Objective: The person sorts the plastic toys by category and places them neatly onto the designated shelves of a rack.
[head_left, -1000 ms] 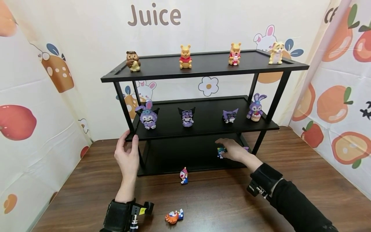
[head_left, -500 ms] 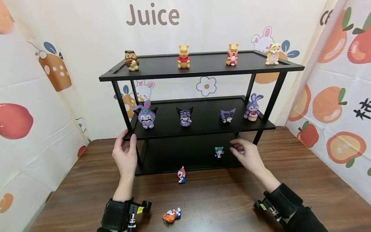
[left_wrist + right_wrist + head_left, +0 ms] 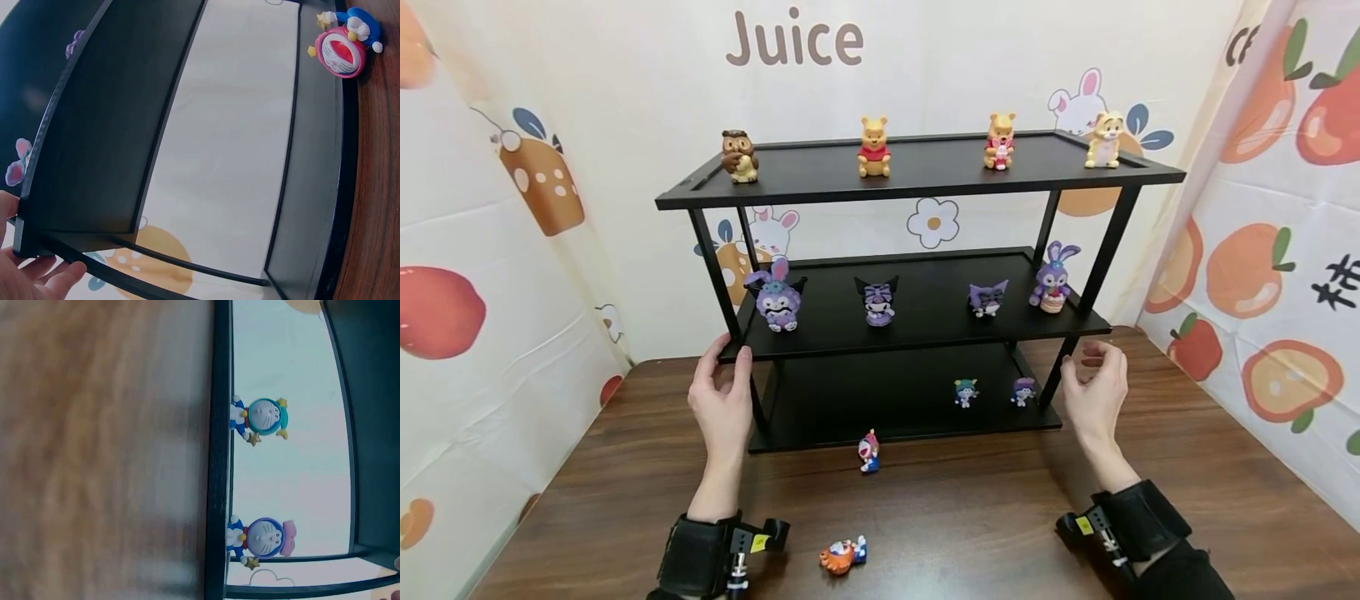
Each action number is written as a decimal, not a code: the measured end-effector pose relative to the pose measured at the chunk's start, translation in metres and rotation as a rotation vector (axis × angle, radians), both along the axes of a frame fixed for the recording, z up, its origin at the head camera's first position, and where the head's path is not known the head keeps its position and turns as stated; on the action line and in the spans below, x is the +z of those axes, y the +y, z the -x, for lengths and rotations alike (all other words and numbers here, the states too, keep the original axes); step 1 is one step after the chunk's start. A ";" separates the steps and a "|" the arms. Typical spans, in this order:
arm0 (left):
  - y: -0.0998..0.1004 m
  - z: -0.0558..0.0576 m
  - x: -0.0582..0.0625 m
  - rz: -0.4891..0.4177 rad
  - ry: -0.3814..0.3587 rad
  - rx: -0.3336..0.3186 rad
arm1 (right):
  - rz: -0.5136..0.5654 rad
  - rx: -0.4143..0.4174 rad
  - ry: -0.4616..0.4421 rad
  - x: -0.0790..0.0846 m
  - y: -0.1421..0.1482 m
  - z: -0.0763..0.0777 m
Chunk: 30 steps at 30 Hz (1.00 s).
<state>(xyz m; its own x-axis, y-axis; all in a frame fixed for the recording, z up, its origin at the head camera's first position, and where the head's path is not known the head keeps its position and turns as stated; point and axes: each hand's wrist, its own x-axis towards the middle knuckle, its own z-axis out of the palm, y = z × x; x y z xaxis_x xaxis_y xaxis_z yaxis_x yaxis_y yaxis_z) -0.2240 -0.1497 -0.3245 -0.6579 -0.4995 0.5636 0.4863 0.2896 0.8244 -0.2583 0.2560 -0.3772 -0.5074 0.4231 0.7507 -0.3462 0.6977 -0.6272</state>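
Note:
A black three-tier display shelf stands on the table. My left hand grips the left front corner of its middle tier, thumb and fingers on either side. At the right end my right hand has its thumb and fingertips round the shelf's front leg, just under the middle tier. On the bottom tier stand two small blue cat figurines, one with a teal hood and one with a purple hood. A pink-hooded cat figurine is at the shelf's front edge, and an orange-headed figurine lies nearer me.
The top tier carries an owl figurine, two yellow bear figurines and a pale yellow animal. Several purple figurines line the middle tier. A printed cloth hangs behind and beside the wooden table.
My right hand has moved from the teal-hooded figurine, past the purple-hooded one, out to the shelf's right leg. Both figurines stay standing on the bottom tier. My left hand keeps its grip.

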 end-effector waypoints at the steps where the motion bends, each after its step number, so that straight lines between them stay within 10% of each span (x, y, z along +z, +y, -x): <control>1: -0.002 0.002 -0.002 0.003 -0.005 0.003 | 0.012 0.000 -0.016 -0.001 0.001 0.001; 9: -0.011 0.000 -0.010 0.076 -0.004 0.071 | 0.058 0.077 -0.124 -0.006 0.007 0.009; 16: -0.005 -0.016 -0.009 0.146 0.200 0.199 | 0.074 0.125 -0.208 -0.007 0.007 0.015; 23: 0.010 -0.026 -0.017 0.380 0.216 0.002 | 0.045 0.124 -0.199 -0.008 0.008 0.019; 30: 0.024 -0.020 -0.037 0.681 -0.107 -0.279 | 0.048 0.127 -0.175 -0.010 0.007 0.020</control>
<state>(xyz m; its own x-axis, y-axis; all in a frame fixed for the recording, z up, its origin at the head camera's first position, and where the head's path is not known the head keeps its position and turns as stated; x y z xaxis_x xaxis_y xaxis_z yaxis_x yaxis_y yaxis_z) -0.2043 -0.1256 -0.3611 -0.7779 0.1314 0.6146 0.5436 0.6313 0.5531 -0.2783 0.2630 -0.3869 -0.6797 0.3808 0.6269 -0.3123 0.6231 -0.7171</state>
